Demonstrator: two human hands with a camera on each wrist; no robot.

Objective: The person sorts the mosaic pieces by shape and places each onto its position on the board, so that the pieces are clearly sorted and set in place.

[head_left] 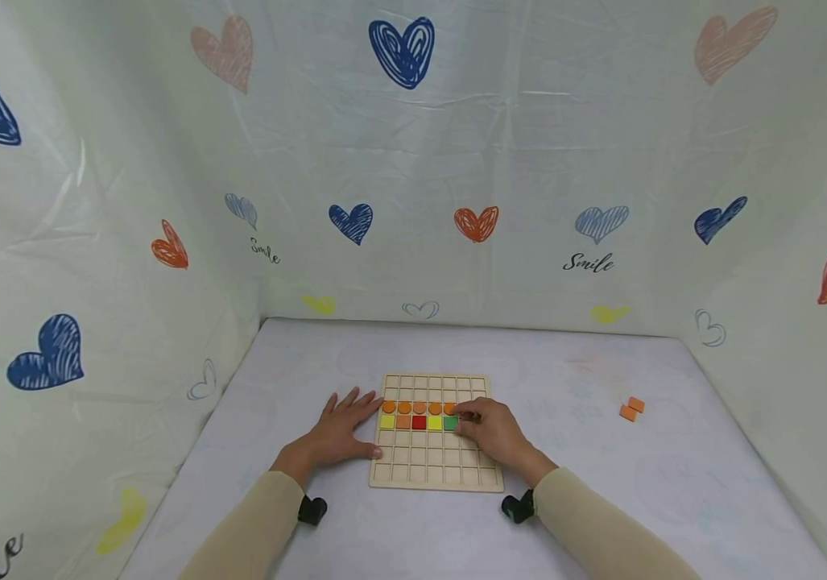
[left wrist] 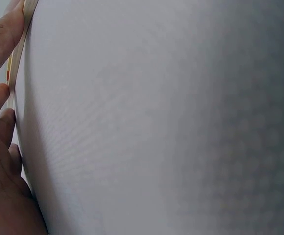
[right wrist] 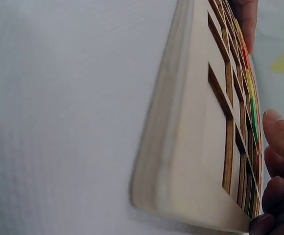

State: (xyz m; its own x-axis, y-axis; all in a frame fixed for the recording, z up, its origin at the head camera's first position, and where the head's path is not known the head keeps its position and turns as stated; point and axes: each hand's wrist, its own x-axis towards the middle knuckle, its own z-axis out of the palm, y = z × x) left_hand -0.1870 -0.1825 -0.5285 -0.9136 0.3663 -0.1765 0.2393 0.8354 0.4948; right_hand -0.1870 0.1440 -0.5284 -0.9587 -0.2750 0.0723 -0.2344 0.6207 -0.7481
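Note:
A wooden grid board lies flat on the table. One row holds orange discs; below it are yellow, orange, red and green squares. My left hand rests at the board's left edge, fingers spread and thumb touching the rim. My right hand is bent over the right end of the filled rows, its fingertips beside the last orange disc and the green square. In the right wrist view an orange piece shows past the green one. Whether those fingers pinch anything is hidden.
Two orange squares lie to the right on the white table. A heart-printed sheet rises behind the table and at both sides. Each wrist carries a small black camera.

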